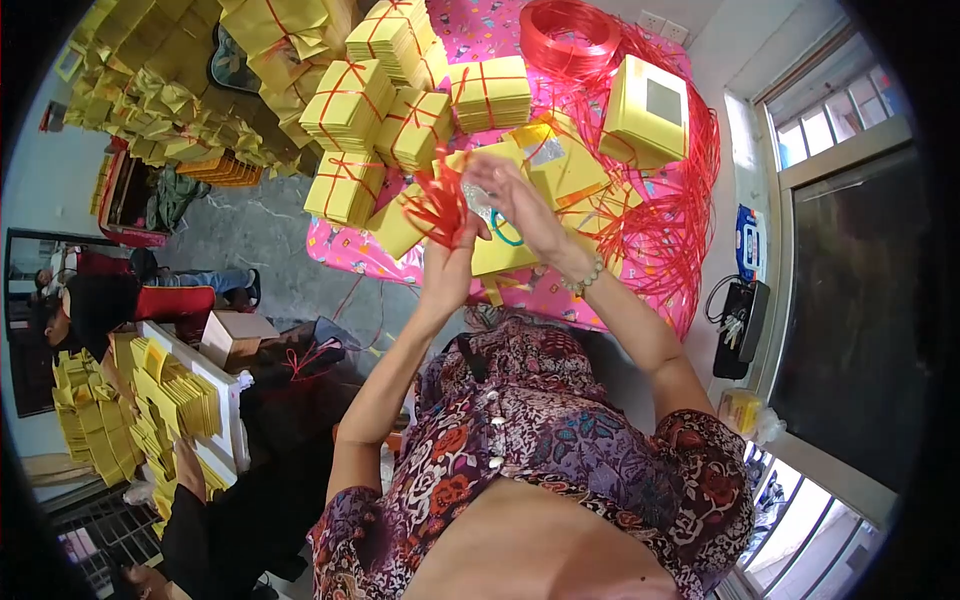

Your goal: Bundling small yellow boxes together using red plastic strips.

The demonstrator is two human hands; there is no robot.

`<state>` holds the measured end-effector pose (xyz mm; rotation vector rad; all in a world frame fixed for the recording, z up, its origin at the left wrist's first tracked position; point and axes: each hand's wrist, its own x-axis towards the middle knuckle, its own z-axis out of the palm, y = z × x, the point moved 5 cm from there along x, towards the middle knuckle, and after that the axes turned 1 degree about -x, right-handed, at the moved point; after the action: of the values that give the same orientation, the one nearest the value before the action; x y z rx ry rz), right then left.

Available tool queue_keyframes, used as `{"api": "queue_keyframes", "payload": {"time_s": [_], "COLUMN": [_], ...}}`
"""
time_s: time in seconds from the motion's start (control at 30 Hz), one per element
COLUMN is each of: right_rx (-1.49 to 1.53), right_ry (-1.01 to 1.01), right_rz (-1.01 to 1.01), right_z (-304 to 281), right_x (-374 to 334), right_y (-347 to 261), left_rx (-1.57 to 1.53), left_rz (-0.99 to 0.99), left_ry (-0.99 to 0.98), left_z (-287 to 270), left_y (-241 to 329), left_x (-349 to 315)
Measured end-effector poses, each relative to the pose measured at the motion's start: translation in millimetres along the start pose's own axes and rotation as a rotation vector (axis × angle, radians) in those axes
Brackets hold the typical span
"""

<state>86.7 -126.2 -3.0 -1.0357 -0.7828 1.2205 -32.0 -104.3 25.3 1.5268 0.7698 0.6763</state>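
Observation:
My left hand (455,265) is closed round a looped bunch of red plastic ribbon (437,212), raised above the near part of the table. Just right of the bunch is my right hand (522,208), its fingers stretched out and slightly blurred; whether they touch the ribbon I cannot tell. Beneath both hands lie flat yellow paper pieces (500,262), some with orange edges. A teal loop (508,232) shows partly behind my right hand; what it belongs to is hidden.
Yellow paper bundles (345,105) tied with red ribbon stand on the pink patterned tablecloth (480,28). At the back is a red ribbon coil (568,45); loose red strands (670,245) spread right, beside a yellow stack (620,125). Leftward, people handle yellow pieces at a white-edged table (215,375).

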Motion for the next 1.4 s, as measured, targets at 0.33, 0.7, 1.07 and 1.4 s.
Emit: {"api": "queue_keyframes", "payload": {"time_s": [0.33,0.7,1.07,1.4], "right_rx": [0.088,-0.349,-0.633,-0.530], "right_ry": [-0.810,-0.638,-0.906,-1.019], "right_rz": [0.556,0.778,0.475,0.607], "right_z": [14,-139,8,-66], "right_x": [-50,-48,-26,-32], "right_y": [33,-10,8,-8], "left_rx": [-0.963,-0.171,0.317,0.866], "left_rz": [-0.025,-0.440,0.113,0.161], "left_ry": [-0.010,0.716,-0.466,-0.153], "left_z": [-115,-294,-24,-85], "left_y": [30,-152,-13,-75], "left_x": [10,-76,-30,-54]}}
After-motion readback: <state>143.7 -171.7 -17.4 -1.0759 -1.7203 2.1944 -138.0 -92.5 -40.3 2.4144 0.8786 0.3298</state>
